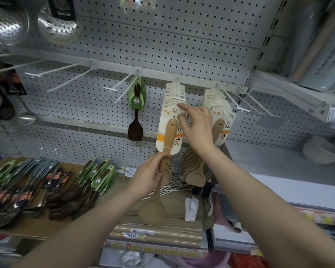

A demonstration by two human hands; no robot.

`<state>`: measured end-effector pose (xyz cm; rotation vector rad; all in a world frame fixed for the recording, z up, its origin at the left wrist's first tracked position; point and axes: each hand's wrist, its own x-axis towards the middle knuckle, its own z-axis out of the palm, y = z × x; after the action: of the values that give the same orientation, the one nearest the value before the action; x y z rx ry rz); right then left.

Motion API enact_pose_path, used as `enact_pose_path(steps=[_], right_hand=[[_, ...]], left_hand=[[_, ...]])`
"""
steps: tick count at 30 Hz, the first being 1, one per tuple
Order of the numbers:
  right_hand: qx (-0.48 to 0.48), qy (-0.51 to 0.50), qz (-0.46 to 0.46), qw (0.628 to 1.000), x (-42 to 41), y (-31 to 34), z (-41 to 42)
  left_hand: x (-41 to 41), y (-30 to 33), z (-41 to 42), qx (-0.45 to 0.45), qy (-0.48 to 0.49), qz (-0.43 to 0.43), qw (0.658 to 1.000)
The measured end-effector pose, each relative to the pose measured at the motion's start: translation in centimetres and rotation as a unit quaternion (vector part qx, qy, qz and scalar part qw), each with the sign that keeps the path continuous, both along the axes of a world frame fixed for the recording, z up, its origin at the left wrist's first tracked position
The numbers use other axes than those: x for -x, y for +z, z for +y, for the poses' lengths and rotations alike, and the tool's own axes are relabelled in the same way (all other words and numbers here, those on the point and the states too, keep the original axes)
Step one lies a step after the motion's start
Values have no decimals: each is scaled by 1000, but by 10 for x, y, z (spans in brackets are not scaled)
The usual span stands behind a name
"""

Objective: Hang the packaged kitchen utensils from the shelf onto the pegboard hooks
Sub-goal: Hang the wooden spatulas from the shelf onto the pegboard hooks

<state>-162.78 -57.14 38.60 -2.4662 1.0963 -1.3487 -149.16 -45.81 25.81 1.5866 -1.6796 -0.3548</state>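
A person faces a grey pegboard. At centre, the left hand has its grip curled round the handle of a carded wooden spoon, whose card hangs on a white hook at 12 o'clock. The right hand, at 2 o'clock from the left, pinches the card's top by the hook. More carded spoons hang at 3 o'clock. Packaged utensils lie on the shelf at 8 o'clock.
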Motion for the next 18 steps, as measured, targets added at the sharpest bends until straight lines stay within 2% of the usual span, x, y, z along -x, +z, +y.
enact_pose_path(steps=[5,9,13,16,18], right_hand=[[-11,-17,90,996,-7,16,-22],[8,-32,123,992,-11,23,-33],[-13,-50,152,987,-16,26,-39],[-7,-43,150,988,-15,26,-41],[19,-24,107,994,-15,22,-38]], left_hand=[[-2,5,-10,-9,2,21,1000],[-5,7,-20,-16,11,29,999],[-8,7,-27,-24,3,31,999],[-8,9,-31,-33,-4,25,999],[-7,10,-33,-42,-8,20,999]])
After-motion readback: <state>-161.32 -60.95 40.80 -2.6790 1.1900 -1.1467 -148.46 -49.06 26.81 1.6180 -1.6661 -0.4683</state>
